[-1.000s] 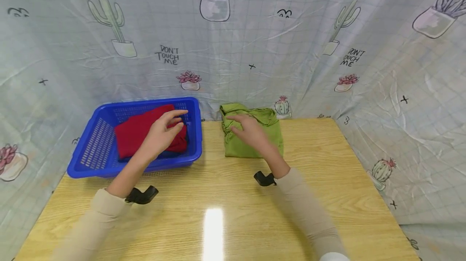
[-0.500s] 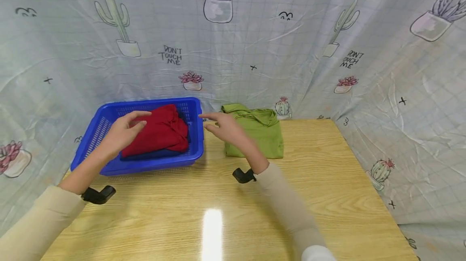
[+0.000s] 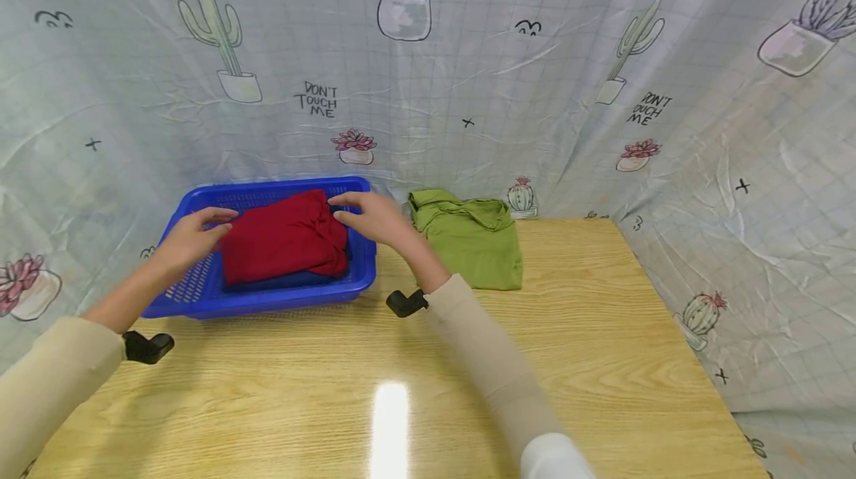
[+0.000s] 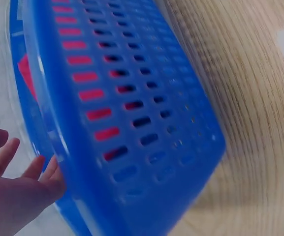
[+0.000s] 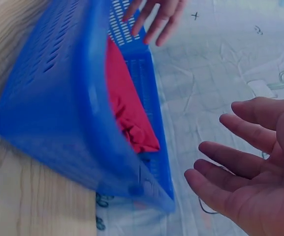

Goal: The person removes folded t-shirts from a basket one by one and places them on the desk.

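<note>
A folded red garment [image 3: 277, 238] lies in a blue plastic basket [image 3: 294, 304] at the back left of the table, on top of a dark blue cloth [image 3: 284, 282]. My left hand [image 3: 190, 238] hovers over the basket's left part, fingers loosely bent and holding nothing. Over the basket's right end is my right hand [image 3: 377, 219], its fingers pointing left beside the red garment. The right wrist view shows those fingers [image 5: 220, 172] spread and free of any object. In the left wrist view, the left fingers [image 4: 33, 169] are close by the basket rim.
A folded green garment [image 3: 471, 241] lies right of the basket on the wooden table [image 3: 568, 330]. Behind and at both sides hangs a pale curtain [image 3: 455, 70] printed with cacti. Each wrist wears a black camera mount, such as the right mount [image 3: 406, 304].
Both hands have moved left. The left went from above the red garment to the basket's left part; the right went from over the green garment to the basket's right end. The garments stay put.
</note>
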`<control>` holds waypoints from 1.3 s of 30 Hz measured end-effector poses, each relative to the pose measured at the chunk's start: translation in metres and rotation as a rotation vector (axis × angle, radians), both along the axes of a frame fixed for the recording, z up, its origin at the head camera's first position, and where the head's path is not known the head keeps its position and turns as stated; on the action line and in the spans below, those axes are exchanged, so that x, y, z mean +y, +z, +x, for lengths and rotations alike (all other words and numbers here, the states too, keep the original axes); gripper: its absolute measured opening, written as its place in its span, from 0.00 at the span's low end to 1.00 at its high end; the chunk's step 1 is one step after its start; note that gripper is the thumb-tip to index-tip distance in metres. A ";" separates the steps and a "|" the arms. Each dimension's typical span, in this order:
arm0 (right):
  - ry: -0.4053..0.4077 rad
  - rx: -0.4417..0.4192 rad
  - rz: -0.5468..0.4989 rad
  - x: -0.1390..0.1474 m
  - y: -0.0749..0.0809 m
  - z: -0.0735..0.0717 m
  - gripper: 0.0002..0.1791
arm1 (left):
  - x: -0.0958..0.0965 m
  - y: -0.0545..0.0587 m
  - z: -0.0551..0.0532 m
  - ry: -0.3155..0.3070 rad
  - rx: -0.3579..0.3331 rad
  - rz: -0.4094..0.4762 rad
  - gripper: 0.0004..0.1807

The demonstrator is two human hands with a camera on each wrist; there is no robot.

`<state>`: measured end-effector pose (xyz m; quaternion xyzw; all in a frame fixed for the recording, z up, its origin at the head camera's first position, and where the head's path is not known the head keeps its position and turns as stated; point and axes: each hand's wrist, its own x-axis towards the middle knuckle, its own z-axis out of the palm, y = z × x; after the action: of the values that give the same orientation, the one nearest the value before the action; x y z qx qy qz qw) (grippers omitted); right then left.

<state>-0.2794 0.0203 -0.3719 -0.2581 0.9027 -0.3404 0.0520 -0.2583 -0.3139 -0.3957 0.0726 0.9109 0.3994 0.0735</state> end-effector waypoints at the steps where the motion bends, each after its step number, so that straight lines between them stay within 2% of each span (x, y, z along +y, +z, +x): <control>1: 0.000 -0.020 -0.023 -0.003 0.000 -0.002 0.20 | -0.003 -0.002 -0.001 0.003 -0.004 0.021 0.28; 5: 0.017 -0.151 -0.152 -0.015 0.001 -0.009 0.20 | -0.013 -0.004 -0.004 0.019 -0.024 0.053 0.28; 10: 0.008 -0.369 -0.300 -0.030 -0.004 -0.020 0.21 | -0.026 0.000 -0.011 0.025 -0.071 0.064 0.28; 13: -0.055 -0.484 -0.314 -0.041 -0.009 -0.026 0.23 | -0.034 0.003 -0.016 0.017 -0.146 0.075 0.30; 16: -0.149 -0.536 -0.268 -0.051 -0.013 -0.032 0.26 | -0.038 0.005 -0.022 0.021 -0.219 0.110 0.32; 21: -0.272 -0.567 -0.245 -0.064 -0.024 -0.038 0.28 | -0.038 0.003 -0.031 0.048 -0.287 0.176 0.35; 28: -0.308 -0.576 -0.274 -0.072 -0.042 -0.043 0.26 | -0.031 0.003 -0.043 0.070 -0.449 0.251 0.44; 31: -0.292 -0.587 -0.309 -0.071 -0.045 -0.044 0.26 | -0.030 0.007 -0.049 0.083 -0.514 0.297 0.46; 35: -0.220 -0.599 -0.405 -0.070 -0.045 -0.045 0.28 | -0.029 0.011 -0.055 0.104 -0.578 0.346 0.45; 39: -0.183 -0.621 -0.463 -0.076 -0.047 -0.046 0.30 | -0.028 0.007 -0.054 0.124 -0.634 0.327 0.43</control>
<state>-0.3249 -0.0556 -0.4184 -0.0663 0.7627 -0.5998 0.2324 -0.3125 -0.3422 -0.3886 -0.0995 0.7697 0.5462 0.3151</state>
